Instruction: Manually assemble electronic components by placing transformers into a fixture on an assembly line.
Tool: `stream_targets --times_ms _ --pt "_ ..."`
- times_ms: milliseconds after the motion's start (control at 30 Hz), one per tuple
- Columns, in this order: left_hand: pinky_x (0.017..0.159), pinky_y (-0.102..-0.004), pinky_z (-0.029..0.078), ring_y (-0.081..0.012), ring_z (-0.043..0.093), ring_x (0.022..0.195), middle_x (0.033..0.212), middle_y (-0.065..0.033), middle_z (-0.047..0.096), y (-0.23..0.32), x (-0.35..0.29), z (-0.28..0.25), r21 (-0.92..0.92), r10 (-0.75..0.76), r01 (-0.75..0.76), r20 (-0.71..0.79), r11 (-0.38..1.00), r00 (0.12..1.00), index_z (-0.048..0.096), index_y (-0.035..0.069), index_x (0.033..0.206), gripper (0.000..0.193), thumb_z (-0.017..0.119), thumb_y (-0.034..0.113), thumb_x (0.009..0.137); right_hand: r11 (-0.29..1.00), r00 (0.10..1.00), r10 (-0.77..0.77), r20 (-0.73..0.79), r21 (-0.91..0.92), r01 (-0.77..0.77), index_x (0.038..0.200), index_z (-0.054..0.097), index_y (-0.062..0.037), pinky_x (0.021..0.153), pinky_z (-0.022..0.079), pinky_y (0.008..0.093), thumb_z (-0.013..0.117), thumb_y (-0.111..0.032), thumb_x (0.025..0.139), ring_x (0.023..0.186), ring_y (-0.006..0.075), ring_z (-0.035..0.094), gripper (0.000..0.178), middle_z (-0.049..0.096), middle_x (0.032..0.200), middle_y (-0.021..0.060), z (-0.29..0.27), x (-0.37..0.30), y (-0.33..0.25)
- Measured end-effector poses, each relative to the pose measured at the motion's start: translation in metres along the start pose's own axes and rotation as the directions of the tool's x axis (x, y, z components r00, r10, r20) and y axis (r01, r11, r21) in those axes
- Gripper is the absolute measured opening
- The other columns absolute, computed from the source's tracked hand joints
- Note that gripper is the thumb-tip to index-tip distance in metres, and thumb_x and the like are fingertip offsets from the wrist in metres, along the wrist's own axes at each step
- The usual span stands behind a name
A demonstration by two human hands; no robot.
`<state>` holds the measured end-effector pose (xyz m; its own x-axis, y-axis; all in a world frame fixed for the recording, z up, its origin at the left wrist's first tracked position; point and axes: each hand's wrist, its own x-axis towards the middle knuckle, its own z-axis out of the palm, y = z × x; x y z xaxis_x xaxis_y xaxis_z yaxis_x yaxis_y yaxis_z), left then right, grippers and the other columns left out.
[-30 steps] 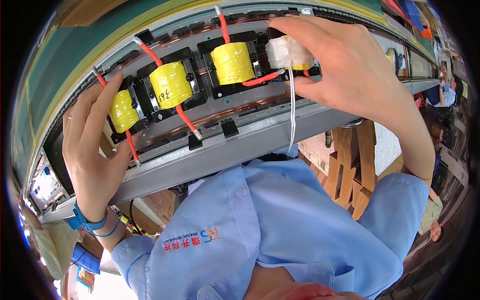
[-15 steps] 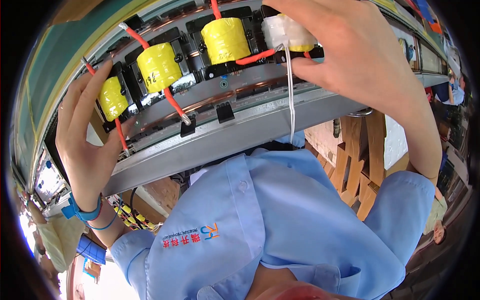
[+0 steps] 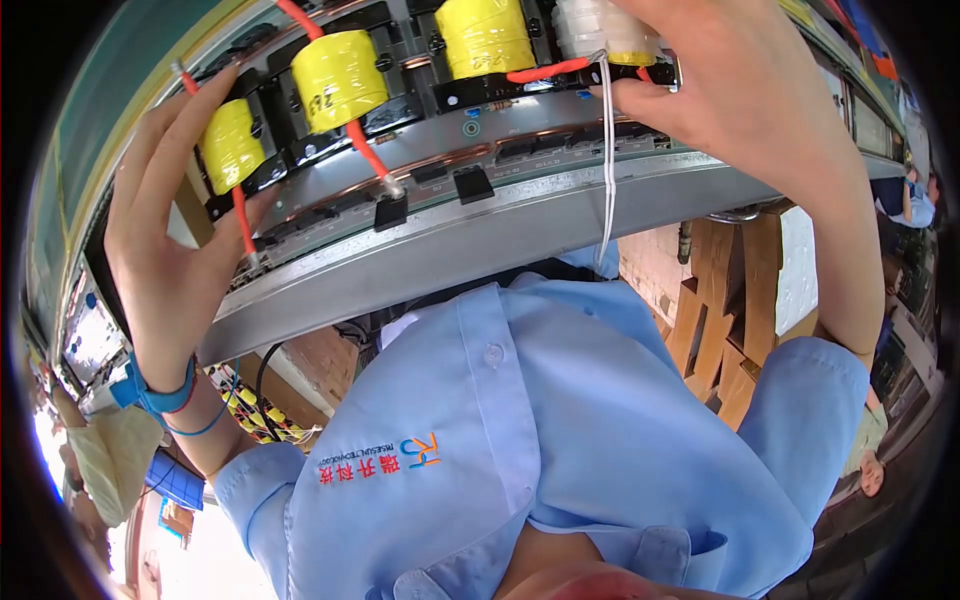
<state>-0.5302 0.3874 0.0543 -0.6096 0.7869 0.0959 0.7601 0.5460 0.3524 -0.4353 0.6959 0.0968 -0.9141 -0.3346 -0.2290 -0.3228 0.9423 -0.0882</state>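
Sits leftmost in the row as a yellow-taped transformer [image 3: 231, 146], slanted, with red leads [image 3: 241, 222] at both ends. Sits rightmost as a white-wrapped transformer [image 3: 588, 32], partly hidden, with white strands [image 3: 608, 160] hanging.

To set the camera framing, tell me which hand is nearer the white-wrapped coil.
Right. The right hand is at the right side of the white-wrapped coil; the left hand is well to its left, at the leftmost yellow coil.
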Motion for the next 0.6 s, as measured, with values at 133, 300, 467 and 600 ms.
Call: stream_targets --times_ms 133,300,467,600 --pt "0.091 -0.0356 0.048 -0.0283 0.06 0.106 0.119 -0.0107 0.06 0.004 0.001 0.0 -0.042 0.026 -0.029 -0.07 0.999 0.997 0.062 0.012 0.125 0.066 0.079 0.001 0.062 0.993 0.985 0.114 0.131 -0.003 -0.115 0.117 0.053 0.012 0.064 0.052 0.0369 0.07 -0.017 0.075 0.074 0.0295 0.065 0.053 0.064 0.088 0.0188 -0.014 0.007 -0.011" --pt "0.091 -0.0376 0.044 -0.032 0.056 0.106 0.121 -0.0111 0.059 0.009 -0.003 -0.004 0.012 0.051 -0.05 -0.036 0.999 0.998 0.057 0.012 0.129 0.064 0.075 0.007 0.068 0.997 0.998 0.041 -0.049 -0.057 -0.044 0.114 0.059 0.004 0.064 0.052 0.0365 0.069 -0.012 0.075 0.074 0.0295 0.064 0.043 0.064 0.096 0.0161 -0.013 -0.011 -0.011" --pt "0.095 -0.0402 0.041 -0.03 0.054 0.109 0.124 -0.0087 0.059 0.019 -0.022 -0.02 0.011 0.063 -0.063 -0.073 0.998 0.995 0.061 0.009 0.122 0.053 0.074 0.009 0.071 0.94 0.866 -0.34 -0.367 -0.122 0.318 0.096 0.068 -0.0051 0.057 0.048 0.0292 0.067 -0.012 0.069 0.074 0.0173 0.061 0.028 0.065 0.105 0.0081 0.004 -0.067 -0.019" --pt "0.098 -0.042 0.04 -0.0237 0.059 0.089 0.12 -0.0079 0.061 0.029 -0.026 -0.025 0.137 0.124 -0.117 -0.04 0.984 0.992 0.064 0.007 0.115 0.041 0.072 0.01 0.075 0.876 0.864 -0.464 -0.194 -0.243 0.416 0.082 0.068 -0.0115 0.051 0.038 0.0213 0.064 -0.018 0.067 0.066 0.0088 0.051 0.017 0.065 0.096 -0.0008 0.049 -0.086 -0.041"
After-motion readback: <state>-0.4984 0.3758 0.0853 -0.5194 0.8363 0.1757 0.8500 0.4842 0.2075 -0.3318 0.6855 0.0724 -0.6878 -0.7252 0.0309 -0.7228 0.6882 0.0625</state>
